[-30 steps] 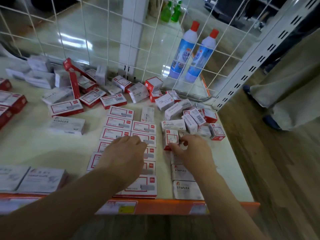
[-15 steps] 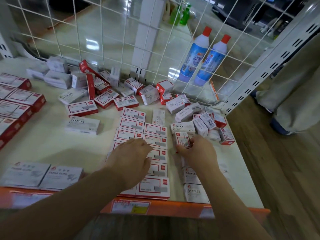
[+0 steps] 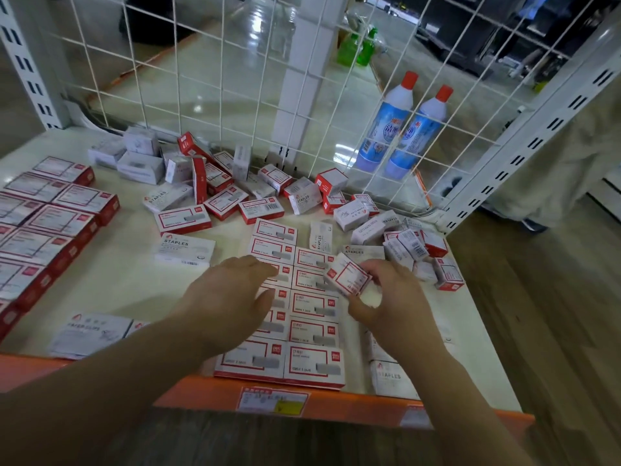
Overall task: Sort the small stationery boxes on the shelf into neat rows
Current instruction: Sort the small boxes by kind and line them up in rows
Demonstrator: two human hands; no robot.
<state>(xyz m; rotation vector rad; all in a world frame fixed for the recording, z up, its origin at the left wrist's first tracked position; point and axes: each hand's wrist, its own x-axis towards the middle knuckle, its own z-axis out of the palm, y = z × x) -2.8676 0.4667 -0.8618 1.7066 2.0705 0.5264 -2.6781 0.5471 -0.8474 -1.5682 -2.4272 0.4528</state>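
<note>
Behind the shelf's back edge stands a white wire grid panel (image 3: 235,79). Beyond it, near the back right corner, two blue bottles with red caps (image 3: 408,126) stand side by side, touching. Farther back are two green bottles (image 3: 356,48). A wood-look floor (image 3: 554,331) lies past the right edge.

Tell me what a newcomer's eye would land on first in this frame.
First, the right hand holding a small red-and-white staple box tilted just above the neat double row of matching boxes at the shelf's front centre, while the left hand rests flat on that row. Next, the jumbled pile of unsorted boxes along the wire mesh at the back. Two blue bottles with red caps stand behind the mesh, upper right.
</note>
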